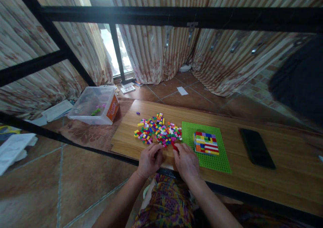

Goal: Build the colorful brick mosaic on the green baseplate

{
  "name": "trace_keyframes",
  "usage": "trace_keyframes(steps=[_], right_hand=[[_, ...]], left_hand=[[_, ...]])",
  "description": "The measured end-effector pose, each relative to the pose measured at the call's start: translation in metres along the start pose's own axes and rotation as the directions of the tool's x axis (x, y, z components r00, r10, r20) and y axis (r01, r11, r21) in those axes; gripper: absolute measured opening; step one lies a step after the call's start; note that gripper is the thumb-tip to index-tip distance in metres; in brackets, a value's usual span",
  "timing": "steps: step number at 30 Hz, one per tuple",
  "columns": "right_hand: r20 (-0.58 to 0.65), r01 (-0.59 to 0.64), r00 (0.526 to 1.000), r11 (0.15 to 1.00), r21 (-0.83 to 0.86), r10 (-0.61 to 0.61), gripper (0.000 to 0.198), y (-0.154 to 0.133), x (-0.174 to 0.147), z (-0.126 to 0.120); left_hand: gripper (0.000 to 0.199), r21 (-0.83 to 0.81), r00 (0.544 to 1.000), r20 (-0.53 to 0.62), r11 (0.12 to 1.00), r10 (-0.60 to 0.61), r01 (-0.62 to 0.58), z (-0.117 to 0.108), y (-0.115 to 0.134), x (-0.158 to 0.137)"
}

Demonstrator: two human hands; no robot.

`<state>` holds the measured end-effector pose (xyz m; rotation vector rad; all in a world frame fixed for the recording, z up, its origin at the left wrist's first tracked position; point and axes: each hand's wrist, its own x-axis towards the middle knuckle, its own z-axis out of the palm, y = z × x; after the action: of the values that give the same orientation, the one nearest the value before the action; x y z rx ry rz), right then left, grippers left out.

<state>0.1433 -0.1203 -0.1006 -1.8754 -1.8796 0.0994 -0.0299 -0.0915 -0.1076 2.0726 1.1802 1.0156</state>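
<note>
A heap of small multicoloured toy bricks (161, 130) lies spread on the wooden table. My left hand (150, 160) rests at the heap's near edge, its fingers curled together; whatever they may hold is hidden. My right hand (187, 160) is closed around a red toy brick (174, 145), just right of my left hand. Beside it lies a green studded baseplate (188, 133). On the baseplate sits a low block of bricks (206, 143) with a patchwork top in red, white, yellow, blue and green.
A dark phone (256, 148) lies right of the baseplate on the tabletop (290, 164). A clear plastic bin (101, 101) with a few pieces stands left of the table. One purple brick (138, 113) lies apart. A black metal rail (161, 15) crosses beyond the table.
</note>
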Motion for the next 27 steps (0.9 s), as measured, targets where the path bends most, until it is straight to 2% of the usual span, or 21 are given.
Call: trace_keyframes(steps=[6, 8, 11, 13, 15, 16, 19, 22, 27], right_hand=[[-0.006, -0.034, 0.999, 0.997, 0.072, 0.035, 0.018, -0.006, 0.003, 0.007], [-0.003, -0.035, 0.999, 0.991, 0.126, 0.036, 0.019, -0.004, 0.000, 0.004], [-0.020, -0.003, 1.000, 0.969, 0.248, 0.008, 0.020, 0.003, -0.009, -0.002], [-0.042, 0.027, 0.999, 0.945, 0.325, -0.014, 0.021, 0.009, -0.018, -0.007], [-0.061, 0.043, 0.998, 0.926, 0.376, -0.022, 0.021, 0.014, -0.027, -0.012], [-0.067, 0.044, 0.998, 0.919, 0.392, -0.019, 0.021, 0.016, -0.032, -0.014], [-0.067, 0.037, 0.998, 0.905, 0.424, -0.010, 0.021, 0.018, -0.046, -0.019], [-0.074, 0.034, 0.997, 0.896, 0.442, -0.002, 0.021, 0.019, -0.055, -0.025], [-0.090, 0.023, 0.996, 0.891, 0.454, 0.020, 0.021, 0.021, -0.060, -0.036]], left_hand=[[0.017, -0.006, 1.000, 0.004, 1.000, 0.000, 0.000, 0.002, 0.003, -0.001], [0.016, -0.024, 1.000, -0.027, 1.000, -0.006, 0.005, -0.001, 0.006, 0.000], [0.016, -0.022, 0.984, -0.167, 0.998, -0.066, 0.063, -0.015, 0.004, 0.009], [0.018, 0.015, 0.941, -0.307, 0.988, -0.144, 0.156, -0.033, -0.005, 0.025], [0.022, 0.082, 0.890, -0.395, 0.956, -0.228, 0.281, -0.053, -0.019, 0.046], [0.023, 0.154, 0.886, -0.386, 0.928, -0.258, 0.338, -0.062, -0.026, 0.057], [0.025, 0.394, 0.905, -0.227, 0.816, -0.360, 0.423, -0.078, -0.046, 0.083], [0.024, 0.572, 0.919, -0.098, 0.734, -0.383, 0.367, -0.079, -0.057, 0.098], [0.019, 0.695, 0.936, -0.016, 0.669, -0.351, 0.263, -0.074, -0.055, 0.107]])
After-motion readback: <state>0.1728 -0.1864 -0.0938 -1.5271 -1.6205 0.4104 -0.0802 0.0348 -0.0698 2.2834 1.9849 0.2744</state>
